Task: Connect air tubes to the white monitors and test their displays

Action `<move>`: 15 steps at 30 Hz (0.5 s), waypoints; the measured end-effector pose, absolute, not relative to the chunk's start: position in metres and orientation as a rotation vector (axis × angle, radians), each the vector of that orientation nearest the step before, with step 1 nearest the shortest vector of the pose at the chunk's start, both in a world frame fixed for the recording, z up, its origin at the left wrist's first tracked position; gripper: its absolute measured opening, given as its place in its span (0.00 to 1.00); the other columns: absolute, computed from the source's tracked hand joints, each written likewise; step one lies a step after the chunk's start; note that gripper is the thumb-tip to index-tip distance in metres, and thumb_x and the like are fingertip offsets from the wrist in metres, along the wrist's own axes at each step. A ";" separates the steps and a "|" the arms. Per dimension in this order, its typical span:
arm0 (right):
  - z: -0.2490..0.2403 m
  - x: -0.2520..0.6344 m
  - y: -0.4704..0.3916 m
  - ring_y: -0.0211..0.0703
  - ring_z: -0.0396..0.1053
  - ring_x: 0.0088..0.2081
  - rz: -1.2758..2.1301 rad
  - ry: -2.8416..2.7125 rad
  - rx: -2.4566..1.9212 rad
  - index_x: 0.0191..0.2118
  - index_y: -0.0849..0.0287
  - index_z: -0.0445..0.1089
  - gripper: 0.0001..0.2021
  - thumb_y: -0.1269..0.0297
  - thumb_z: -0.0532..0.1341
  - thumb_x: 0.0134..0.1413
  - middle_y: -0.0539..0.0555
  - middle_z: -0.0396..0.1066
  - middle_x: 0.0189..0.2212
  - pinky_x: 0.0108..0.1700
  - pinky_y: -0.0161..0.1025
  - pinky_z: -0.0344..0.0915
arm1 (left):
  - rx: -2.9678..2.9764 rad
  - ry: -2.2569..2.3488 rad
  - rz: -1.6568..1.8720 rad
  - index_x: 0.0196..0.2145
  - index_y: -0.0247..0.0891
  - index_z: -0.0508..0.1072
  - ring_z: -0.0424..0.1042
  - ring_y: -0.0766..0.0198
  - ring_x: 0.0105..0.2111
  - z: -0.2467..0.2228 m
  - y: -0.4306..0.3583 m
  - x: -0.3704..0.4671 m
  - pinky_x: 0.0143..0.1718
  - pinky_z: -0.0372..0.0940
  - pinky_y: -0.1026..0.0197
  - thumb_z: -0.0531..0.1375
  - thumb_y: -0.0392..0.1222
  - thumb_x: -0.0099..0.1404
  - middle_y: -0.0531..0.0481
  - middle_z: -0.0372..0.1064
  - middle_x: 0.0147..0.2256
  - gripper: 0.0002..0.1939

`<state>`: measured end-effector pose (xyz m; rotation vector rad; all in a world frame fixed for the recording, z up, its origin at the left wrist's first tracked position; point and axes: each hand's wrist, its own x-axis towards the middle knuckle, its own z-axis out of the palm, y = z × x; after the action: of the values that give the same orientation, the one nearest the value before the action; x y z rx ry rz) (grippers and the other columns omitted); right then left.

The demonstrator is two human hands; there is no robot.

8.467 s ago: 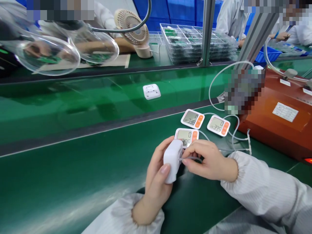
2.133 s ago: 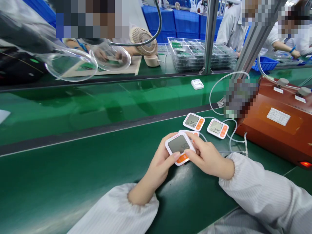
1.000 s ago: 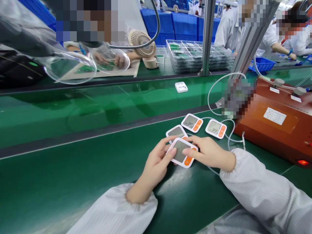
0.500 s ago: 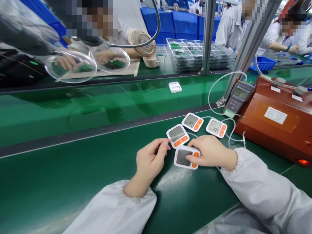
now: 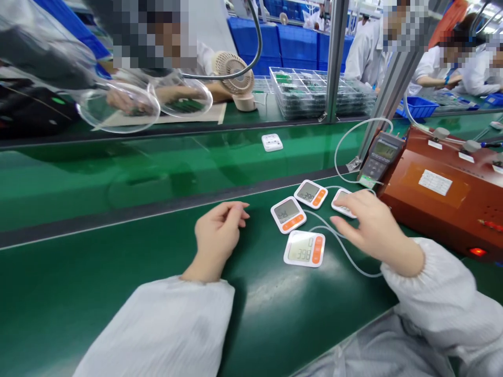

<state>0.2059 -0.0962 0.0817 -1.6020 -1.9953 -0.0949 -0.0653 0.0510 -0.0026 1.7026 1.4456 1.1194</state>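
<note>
The left hand (image 5: 218,230) lies loosely curled, palm down and empty, its white-sleeved forearm running back toward the lower left. The right hand (image 5: 367,225) reaches forward from a white elastic-cuffed sleeve, palm down, fingers (image 5: 346,234) spread and slightly bent, gripping nothing.

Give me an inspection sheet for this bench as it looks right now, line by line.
Surface: green mat, glossy, lightly scuffed.
Job's things: four white-and-orange meters; nearest meter reads 398; far-right meter partly under the right hand.
Clutter: nothing seen.
Hands: left hand loosely curled on the mat, empty; right hand open over the far-right meter.
Cables: clear tubes run from the meters toward the orange box.
Surroundings: white part on the conveyor; handheld gauge; desk fan; co-workers beyond.
</note>
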 end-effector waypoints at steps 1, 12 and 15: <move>0.085 0.219 -0.106 0.50 0.70 0.46 -0.185 -1.983 -1.615 0.47 0.60 0.72 0.11 0.60 0.58 0.66 0.59 0.74 0.44 0.51 0.47 0.66 | 1.699 1.458 1.112 0.33 0.39 0.77 0.67 0.63 0.24 -0.003 0.057 -0.068 0.28 0.61 0.61 0.56 0.51 0.61 0.51 0.70 0.25 0.15; 0.073 0.416 -0.244 0.64 0.53 0.67 -0.965 -1.110 -2.542 0.65 0.64 0.61 0.38 0.38 0.52 0.60 0.70 0.59 0.63 0.65 0.59 0.53 | 1.815 1.509 0.897 0.31 0.41 0.77 0.72 0.58 0.26 -0.001 0.087 -0.061 0.31 0.64 0.59 0.57 0.52 0.56 0.49 0.75 0.27 0.15; 0.065 0.428 -0.257 0.61 0.50 0.69 -0.903 -1.176 -2.473 0.66 0.66 0.58 0.41 0.37 0.48 0.60 0.71 0.55 0.65 0.68 0.56 0.46 | 1.954 1.434 0.829 0.31 0.42 0.78 0.72 0.57 0.26 -0.004 0.082 -0.060 0.31 0.64 0.59 0.55 0.55 0.56 0.48 0.77 0.27 0.17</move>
<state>0.4283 -0.2568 0.0652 -2.4731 -1.1758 -0.9029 -0.0601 0.0817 -0.0041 1.9539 1.4337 0.8290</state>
